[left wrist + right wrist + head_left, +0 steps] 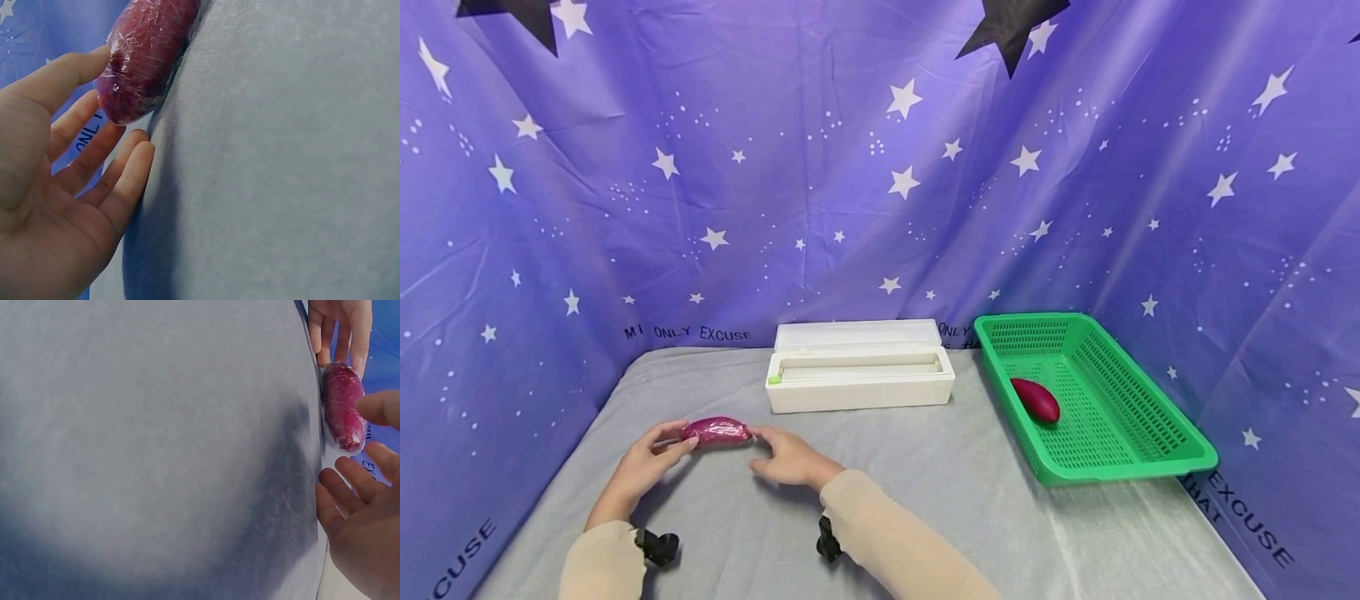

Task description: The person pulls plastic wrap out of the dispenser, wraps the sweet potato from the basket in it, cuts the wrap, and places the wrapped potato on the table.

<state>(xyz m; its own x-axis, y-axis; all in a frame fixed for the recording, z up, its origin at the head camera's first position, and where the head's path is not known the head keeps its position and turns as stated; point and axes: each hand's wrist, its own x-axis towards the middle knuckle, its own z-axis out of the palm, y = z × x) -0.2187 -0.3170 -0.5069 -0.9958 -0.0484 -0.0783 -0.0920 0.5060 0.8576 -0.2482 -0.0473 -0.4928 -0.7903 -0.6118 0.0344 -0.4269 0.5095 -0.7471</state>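
A purple-red sweet potato (717,431) in clear plastic wrap lies on the grey cloth at the left, its film glossy and wrinkled. My left hand (643,468) pinches its left end lightly; in the left wrist view the thumb is on one side and fingertips (92,103) on the other. At the opposite end is my right hand (792,457), fingers loosely spread, index fingertip right at the tip. In the right wrist view, the right thumb (380,407) overlaps the wrapped sweet potato (342,406), and the other fingers stay relaxed beneath it.
Behind the hands stands a long white box (861,395) with its lid raised and a green tab at its left end. On the right a green perforated basket (1123,479) holds another purple-red sweet potato (1037,401). Purple star-printed curtains surround the table's back and sides.
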